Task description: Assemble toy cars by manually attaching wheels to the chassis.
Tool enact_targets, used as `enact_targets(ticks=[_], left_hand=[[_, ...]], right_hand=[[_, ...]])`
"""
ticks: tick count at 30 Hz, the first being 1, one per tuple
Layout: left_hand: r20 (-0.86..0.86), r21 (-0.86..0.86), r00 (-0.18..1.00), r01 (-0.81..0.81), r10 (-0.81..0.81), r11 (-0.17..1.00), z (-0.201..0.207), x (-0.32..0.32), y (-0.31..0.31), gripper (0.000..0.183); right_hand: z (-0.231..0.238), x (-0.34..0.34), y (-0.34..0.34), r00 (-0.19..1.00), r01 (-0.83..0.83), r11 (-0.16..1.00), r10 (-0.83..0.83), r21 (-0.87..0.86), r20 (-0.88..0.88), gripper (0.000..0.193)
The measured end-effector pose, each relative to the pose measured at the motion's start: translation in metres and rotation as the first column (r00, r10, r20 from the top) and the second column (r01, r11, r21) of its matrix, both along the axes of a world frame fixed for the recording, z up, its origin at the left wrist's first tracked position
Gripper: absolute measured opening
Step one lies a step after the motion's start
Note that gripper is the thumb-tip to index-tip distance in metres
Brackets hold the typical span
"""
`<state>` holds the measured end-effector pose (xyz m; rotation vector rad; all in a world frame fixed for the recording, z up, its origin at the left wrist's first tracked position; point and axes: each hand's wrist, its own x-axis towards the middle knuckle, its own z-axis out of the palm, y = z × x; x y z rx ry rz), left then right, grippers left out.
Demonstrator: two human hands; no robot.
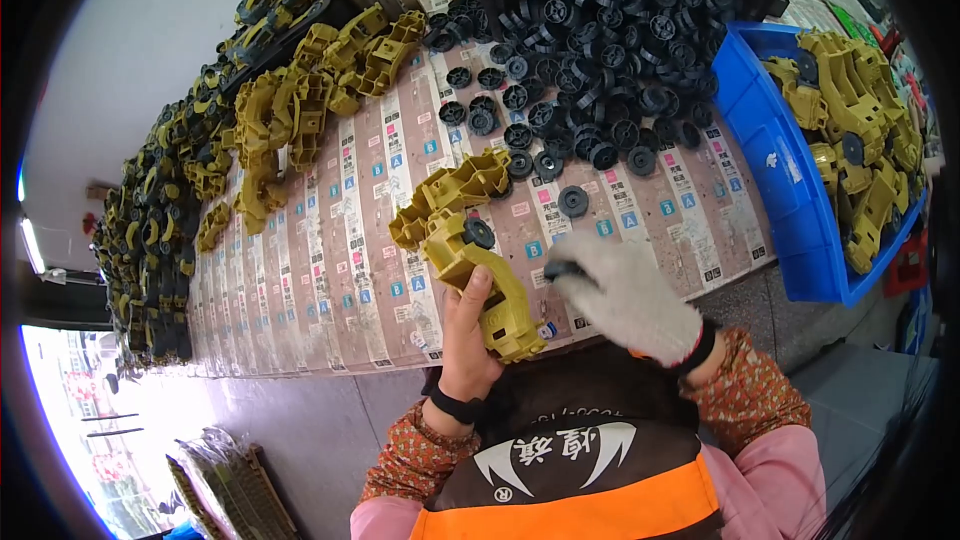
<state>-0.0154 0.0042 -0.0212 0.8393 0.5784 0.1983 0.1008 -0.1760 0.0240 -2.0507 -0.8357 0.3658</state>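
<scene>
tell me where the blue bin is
In the head view, the blue bin is at the right side, just right of the black wheel heap, holding yellow parts.

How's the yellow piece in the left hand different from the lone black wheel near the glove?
The held piece is yellow; the wheel is black. The held piece is long and bumpy; the wheel is smaller and round. The held piece is in the left hand; the wheel lies on the table. Both look like plastic.
</scene>
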Motion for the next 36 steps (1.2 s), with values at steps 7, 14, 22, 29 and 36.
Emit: enact_targets(ticks=[7, 14, 22, 29, 36], left_hand=[[0.021, 0.069, 0.999, -0.047, 0.046, 0.996, 0.003, 0.004, -0.008, 0.035], [0.067, 0.238, 0.984, -0.176, 0.165, 0.955, -0.003, 0.000, -0.019, 0.037], [0.110, 0.235, 0.979, -0.195, 0.173, 0.952, -0.001, 0.000, -0.020, 0.042], [0.214, 0.422, 0.974, -0.157, 0.070, 0.893, -0.017, -0.019, -0.031, 0.059], [0.255, 0.517, 0.954, 0.002, -0.156, 0.856, -0.030, -0.016, -0.028, 0.073]], right_hand=[[-0.001, -0.041, 0.000, 0.984, 0.018, 0.987, 0.011, 0.160, -0.178, 0.030], [-0.002, -0.053, -0.003, 0.995, 0.058, 0.982, -0.044, 0.179, -0.085, 0.030], [0.000, -0.053, -0.005, 0.956, 0.116, 0.971, -0.052, 0.211, -0.289, 0.027], [-0.001, -0.060, -0.009, 0.988, 0.031, 0.995, -0.016, 0.091, -0.156, 0.029], [-0.002, -0.049, -0.010, 0.995, 0.007, 1.000, -0.005, 0.017, -0.099, 0.018]])
